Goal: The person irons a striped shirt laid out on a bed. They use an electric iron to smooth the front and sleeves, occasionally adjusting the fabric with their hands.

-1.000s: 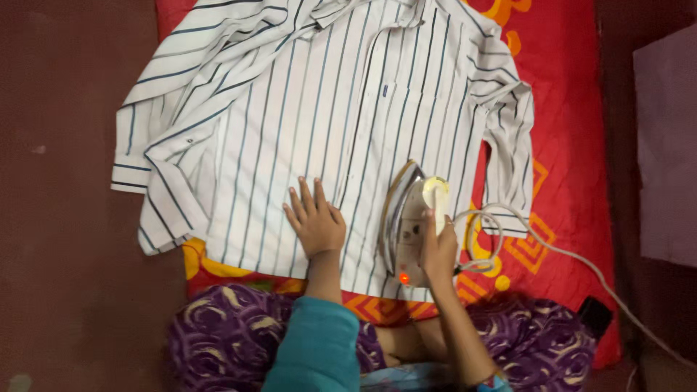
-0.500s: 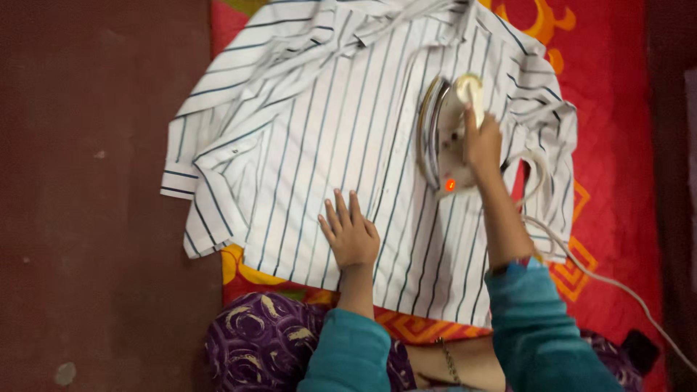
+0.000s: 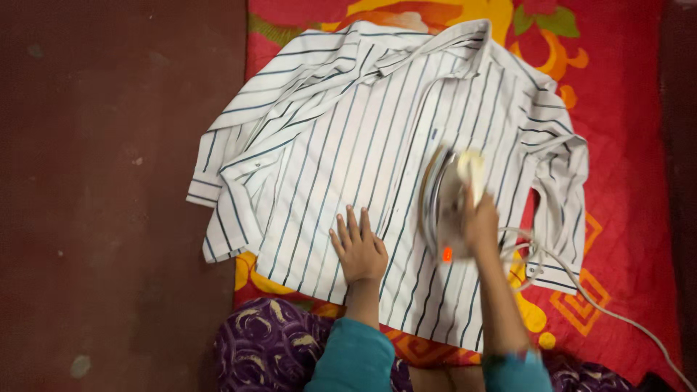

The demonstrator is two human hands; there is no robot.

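Since half a second ago the iron point(image 3: 444, 207) has slid back down the shirt point(image 3: 377, 167) toward the person, from up near the collar side to the lower middle of the shirt front, and the right hand point(image 3: 481, 225) has come back with it; a second ago it sat lower, close to the hem. The left hand point(image 3: 358, 250) has stayed flat on the cloth, near the hem.

In the head view, the right hand's fingers are wrapped tight around the iron's pale handle, knuckles blurred by motion. The iron's sole lies on the white striped shirt just beyond those fingers, with a small orange lamp glowing at its near end. A white cord point(image 3: 581, 290) loops away just beside the right wrist and runs off across the red patterned cloth point(image 3: 624, 109) toward the lower right edge.

The left hand's fingers point(image 3: 352, 221) are spread and stretched out, palm down, pressing on the shirt and gripping nothing. The iron sits near them on their right, apart from them. Beyond the fingertips the shirt front stretches up to the collar; off to their left lies a folded sleeve, its cuff reaching onto the dark brown floor point(image 3: 109, 218). Both forearms wear teal sleeves point(image 3: 356, 359), and purple patterned fabric point(image 3: 268, 348) covers the lap beneath them.
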